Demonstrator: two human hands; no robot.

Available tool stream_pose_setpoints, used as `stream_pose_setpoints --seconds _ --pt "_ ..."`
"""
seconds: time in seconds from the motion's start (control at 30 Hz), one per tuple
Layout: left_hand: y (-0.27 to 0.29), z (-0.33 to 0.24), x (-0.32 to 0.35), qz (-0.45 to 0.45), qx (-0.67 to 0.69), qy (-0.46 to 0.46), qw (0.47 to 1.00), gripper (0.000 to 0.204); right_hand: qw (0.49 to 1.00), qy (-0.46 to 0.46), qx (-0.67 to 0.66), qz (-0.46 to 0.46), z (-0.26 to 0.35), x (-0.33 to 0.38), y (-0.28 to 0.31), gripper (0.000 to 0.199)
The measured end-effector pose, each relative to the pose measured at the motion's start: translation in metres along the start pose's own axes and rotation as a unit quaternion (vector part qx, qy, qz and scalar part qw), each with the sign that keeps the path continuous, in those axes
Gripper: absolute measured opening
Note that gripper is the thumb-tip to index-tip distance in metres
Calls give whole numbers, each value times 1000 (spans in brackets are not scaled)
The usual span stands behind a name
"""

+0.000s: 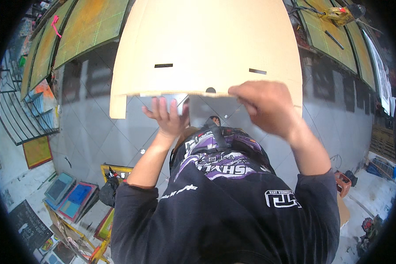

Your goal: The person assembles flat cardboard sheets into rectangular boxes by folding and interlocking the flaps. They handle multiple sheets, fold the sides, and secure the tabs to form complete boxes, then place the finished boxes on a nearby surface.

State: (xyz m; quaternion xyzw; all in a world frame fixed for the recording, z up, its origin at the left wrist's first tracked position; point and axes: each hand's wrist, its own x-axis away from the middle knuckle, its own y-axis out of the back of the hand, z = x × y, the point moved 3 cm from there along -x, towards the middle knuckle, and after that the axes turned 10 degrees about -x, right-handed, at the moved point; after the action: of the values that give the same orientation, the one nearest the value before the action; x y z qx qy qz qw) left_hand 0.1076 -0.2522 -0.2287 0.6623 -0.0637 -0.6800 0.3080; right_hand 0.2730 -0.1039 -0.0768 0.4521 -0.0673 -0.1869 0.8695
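Observation:
A large tan cardboard sheet [207,48] spreads out in front of me, with two dark slots and a small rounded notch at its near edge. My left hand [170,119] is at that edge, left of the notch, with its fingers stretched upward and apart. Against these fingers, just below the edge, shows a white, shiny flat piece [180,103]; I cannot tell what it is or whether it is gripped. Right of the notch, my right hand [268,103] is closed, its fingertips pinched at the cardboard edge. Part of its grip is hidden behind the knuckles.
Greenish-yellow panels [90,31] flank the cardboard on the left and right. A yellow power drill [339,15] lies on the right ones. Black metal rods [22,110] stand at the left. Framed screens [77,200] lie at lower left, and a reddish plastic stool [342,182] at right.

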Motion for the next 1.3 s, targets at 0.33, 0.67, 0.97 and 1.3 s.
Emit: stream_pose_setpoints --seconds 0.33,0.67,0.97,1.3 --pt "26 65 -91 375 55 -96 920 31 993 -34 109 -14 -25 33 -7 26" --pt "30 60 -157 590 259 -252 722 42 986 -87 32 137 -15 52 33 33" --pt "13 53 -178 780 416 -60 464 29 971 -172 -14 167 -14 67 64 41" --pt "-22 65 -168 719 495 -16 488 19 923 -292 -112 225 -42 31 73 40"
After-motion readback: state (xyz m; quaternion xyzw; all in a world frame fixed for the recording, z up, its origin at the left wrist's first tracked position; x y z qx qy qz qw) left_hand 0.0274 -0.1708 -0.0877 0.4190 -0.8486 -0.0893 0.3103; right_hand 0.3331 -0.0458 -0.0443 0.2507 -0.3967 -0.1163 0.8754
